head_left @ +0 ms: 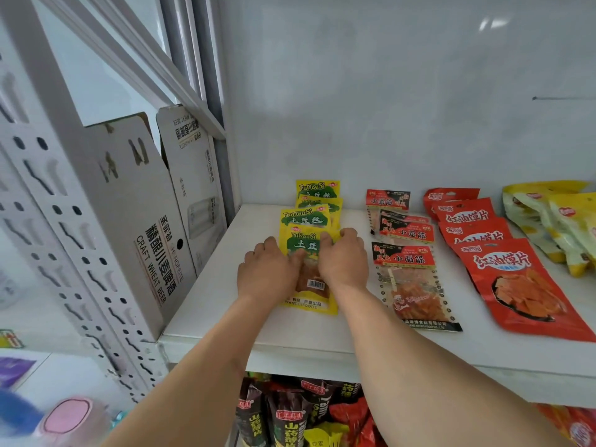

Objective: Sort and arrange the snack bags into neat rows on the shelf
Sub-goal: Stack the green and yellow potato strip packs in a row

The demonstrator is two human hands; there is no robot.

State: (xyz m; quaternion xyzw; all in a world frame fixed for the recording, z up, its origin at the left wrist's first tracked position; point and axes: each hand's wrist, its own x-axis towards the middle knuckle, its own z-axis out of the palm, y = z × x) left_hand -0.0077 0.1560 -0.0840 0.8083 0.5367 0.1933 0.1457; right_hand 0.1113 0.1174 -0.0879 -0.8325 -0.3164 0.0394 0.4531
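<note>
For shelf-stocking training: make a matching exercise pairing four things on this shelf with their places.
Things:
1. yellow bags
2. red-black bags
3. red bags
4. cardboard box

Places:
A. row right of the hands
B. upright at the shelf's left end
C. row under both hands
D. third row from the left

Pairs: 1-C, 2-A, 3-D, 4-B

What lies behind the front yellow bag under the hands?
Behind the front yellow bag, three more yellow bags overlap toward the wall. Only their tops show.
</note>
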